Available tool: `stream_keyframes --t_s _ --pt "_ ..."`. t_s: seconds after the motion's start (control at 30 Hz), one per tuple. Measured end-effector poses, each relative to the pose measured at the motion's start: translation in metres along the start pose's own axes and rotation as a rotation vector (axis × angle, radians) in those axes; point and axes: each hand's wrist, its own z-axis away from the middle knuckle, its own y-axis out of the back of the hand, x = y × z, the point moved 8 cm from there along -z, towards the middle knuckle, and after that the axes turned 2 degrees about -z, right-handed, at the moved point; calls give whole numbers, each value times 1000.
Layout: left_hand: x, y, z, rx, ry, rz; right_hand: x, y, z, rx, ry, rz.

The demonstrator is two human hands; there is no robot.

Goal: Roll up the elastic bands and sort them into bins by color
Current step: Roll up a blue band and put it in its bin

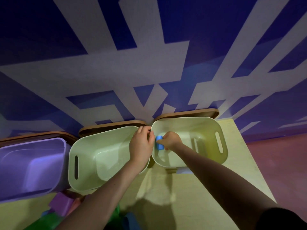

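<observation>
A rolled blue elastic band (159, 143) is held between both hands over the left end of the right pale green bin (221, 156). My right hand (171, 140) grips its right side from above. My left hand (142, 143) pinches its left side, hovering over the gap between this bin and the middle pale green bin (83, 156). A purple bin (25, 146) stands at the far left. All three bins look bare inside where visible. Loose bands, purple (61, 205), green (49, 223) and blue (131, 219), lie heaped near the bottom edge.
The bins stand in a row on a pale yellow tabletop (191, 193) against a blue-and-white patterned wall. Brown lids (187, 113) lean behind the bins. The table's right edge runs diagonally, with a reddish floor (282, 163) beyond it.
</observation>
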Motion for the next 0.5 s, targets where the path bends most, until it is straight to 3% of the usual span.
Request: stream_keyframes --t_s 0.5 --pt "-2 -2 -1 12 0 5 12 8 -7 -19 -63 -11"
